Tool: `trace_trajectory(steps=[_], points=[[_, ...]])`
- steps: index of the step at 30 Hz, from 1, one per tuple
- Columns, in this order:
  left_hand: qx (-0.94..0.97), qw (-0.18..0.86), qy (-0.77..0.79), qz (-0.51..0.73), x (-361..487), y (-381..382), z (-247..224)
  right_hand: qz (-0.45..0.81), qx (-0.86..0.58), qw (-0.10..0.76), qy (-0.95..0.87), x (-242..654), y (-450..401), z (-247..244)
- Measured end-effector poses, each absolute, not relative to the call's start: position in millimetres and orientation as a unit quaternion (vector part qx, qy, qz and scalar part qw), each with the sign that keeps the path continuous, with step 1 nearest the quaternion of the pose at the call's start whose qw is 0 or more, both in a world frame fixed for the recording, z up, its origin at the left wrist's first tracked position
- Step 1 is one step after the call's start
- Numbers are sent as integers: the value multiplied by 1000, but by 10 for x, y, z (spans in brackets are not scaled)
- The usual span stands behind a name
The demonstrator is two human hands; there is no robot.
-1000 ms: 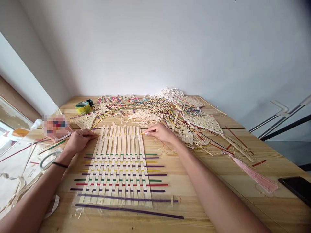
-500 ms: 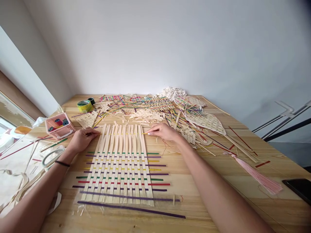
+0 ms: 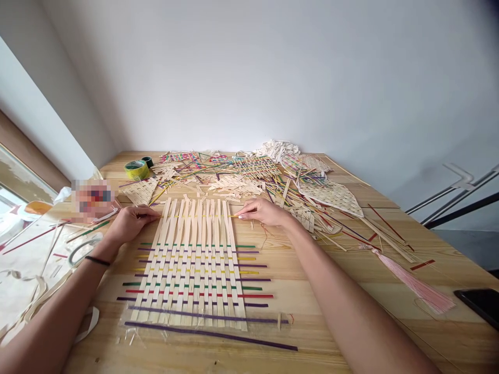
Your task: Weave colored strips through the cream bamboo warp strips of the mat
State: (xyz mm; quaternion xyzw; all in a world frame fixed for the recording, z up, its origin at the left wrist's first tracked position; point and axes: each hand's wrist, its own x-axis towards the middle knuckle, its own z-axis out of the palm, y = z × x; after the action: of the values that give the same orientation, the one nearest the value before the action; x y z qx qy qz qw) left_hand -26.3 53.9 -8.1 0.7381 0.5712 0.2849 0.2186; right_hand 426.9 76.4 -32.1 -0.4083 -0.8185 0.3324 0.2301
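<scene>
A mat of pale upright strips (image 3: 195, 270) lies on the wooden table, crossed by green, purple, yellow and red strips. A thin yellow strip (image 3: 198, 216) runs through the upright strips near their far ends. My left hand (image 3: 132, 222) pinches its left end, just outside the mat. On the right, my right hand (image 3: 260, 212) pinches the other end between thumb and fingers. Clear tape covers the mat's near edge, and a loose-looking purple strip (image 3: 210, 335) lies across the tape.
Scrap strips (image 3: 234, 184) and woven pieces (image 3: 331, 195) cover the far side. Tape rolls (image 3: 136, 169) stand at the back left, scissors (image 3: 80, 249) by my left forearm. A pink tassel (image 3: 415, 280) and a phone (image 3: 479, 306) lie right.
Both hands keep their pinch on the yellow strip and have hardly moved. The box at the left now appears pixelated.
</scene>
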Motion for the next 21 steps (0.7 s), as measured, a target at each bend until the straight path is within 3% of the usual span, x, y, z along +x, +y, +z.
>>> trace_trajectory(steps=[21], points=[[734,266,561,274,-321,561,-79,374,-407,226,-803,4267,721,-243]])
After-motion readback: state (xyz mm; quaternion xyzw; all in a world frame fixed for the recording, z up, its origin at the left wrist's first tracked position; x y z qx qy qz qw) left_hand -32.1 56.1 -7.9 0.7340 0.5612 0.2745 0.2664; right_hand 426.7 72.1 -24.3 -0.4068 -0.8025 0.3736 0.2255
